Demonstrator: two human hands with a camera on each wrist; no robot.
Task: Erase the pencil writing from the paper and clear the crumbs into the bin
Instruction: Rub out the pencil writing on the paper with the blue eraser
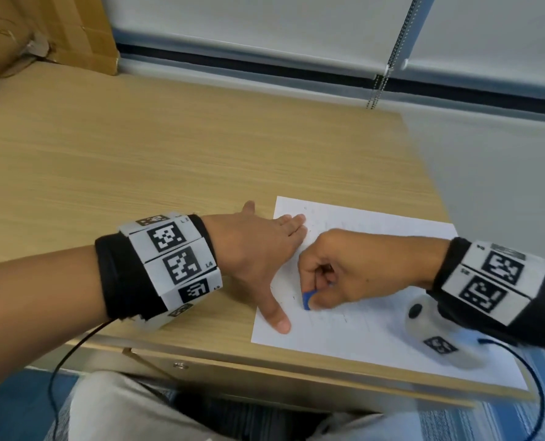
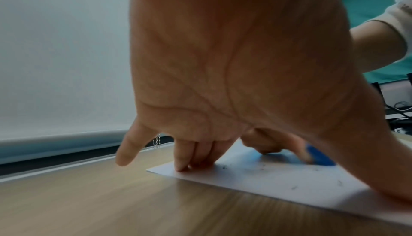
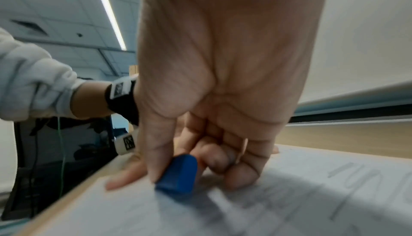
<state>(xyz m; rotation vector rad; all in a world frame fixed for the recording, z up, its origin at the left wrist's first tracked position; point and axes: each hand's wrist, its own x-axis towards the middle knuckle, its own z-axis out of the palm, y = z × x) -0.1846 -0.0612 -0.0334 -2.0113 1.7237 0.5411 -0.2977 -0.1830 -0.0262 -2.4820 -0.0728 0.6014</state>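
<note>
A white sheet of paper (image 1: 369, 326) lies near the front right corner of the wooden desk (image 1: 137, 160). My left hand (image 1: 264, 253) lies flat with straight fingers and spread thumb, pressing the sheet's left edge. My right hand (image 1: 337, 272) pinches a blue eraser (image 1: 307, 299) and holds its tip on the paper just right of the left thumb. The eraser (image 3: 178, 174) shows clearly in the right wrist view, with faint pencil strokes (image 3: 347, 178) beside it. Dark crumbs (image 2: 294, 185) are scattered on the paper (image 2: 256, 174) in the left wrist view. No bin is in view.
A cardboard box (image 1: 42, 33) stands at the desk's back left corner. A roller blind with a bead chain (image 1: 376, 90) hangs behind the desk. The desk's right edge runs close past the paper, and its front edge is just below the hands.
</note>
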